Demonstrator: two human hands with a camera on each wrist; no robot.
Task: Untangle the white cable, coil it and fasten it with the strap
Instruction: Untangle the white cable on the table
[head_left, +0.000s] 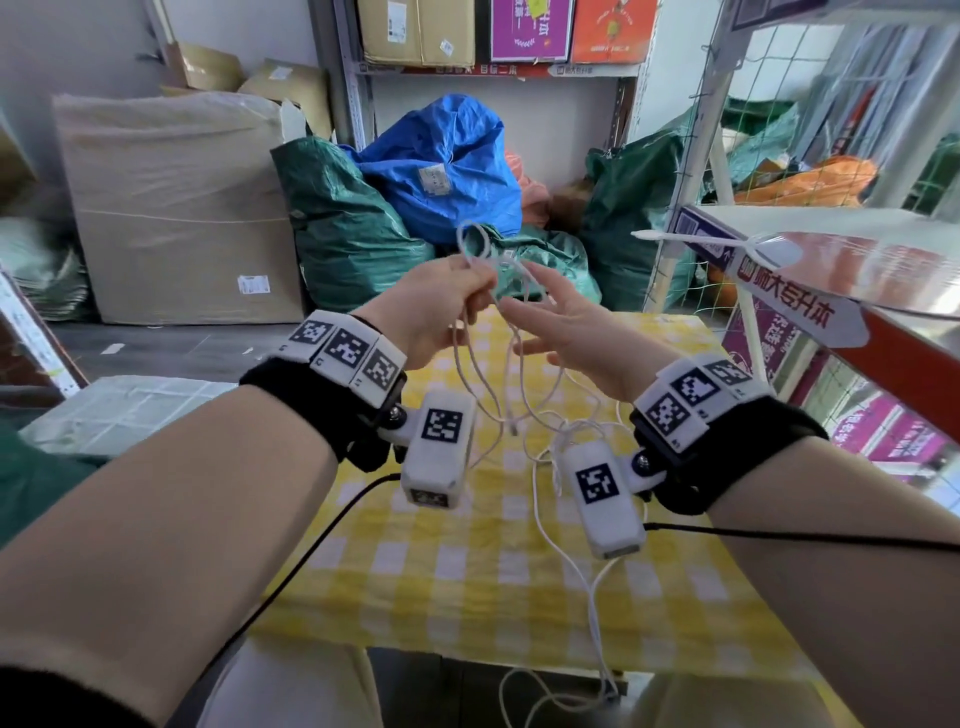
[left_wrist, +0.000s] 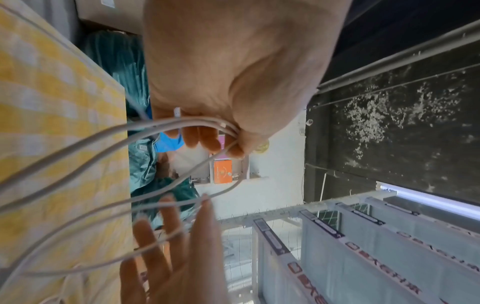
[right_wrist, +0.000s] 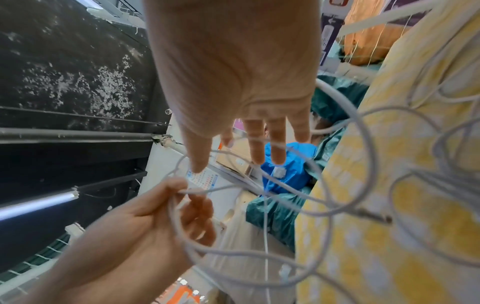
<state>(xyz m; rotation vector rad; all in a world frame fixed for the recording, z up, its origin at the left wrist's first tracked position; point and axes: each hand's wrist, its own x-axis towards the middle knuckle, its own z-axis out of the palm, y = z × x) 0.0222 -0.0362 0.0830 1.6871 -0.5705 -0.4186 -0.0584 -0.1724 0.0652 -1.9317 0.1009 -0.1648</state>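
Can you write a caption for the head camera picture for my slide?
Left hand pinches a bunch of white cable above the yellow checked tablecloth while the open right hand reaches into its hanging loops.

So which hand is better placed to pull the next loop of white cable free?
Right hand: open, fingers spread among the hanging strands. The left hand already pinches the white cable bundle, so it should probably anchor.

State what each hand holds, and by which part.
The left hand pinches several gathered strands of the white cable near its raised loop. The right hand is spread, gripping nothing.
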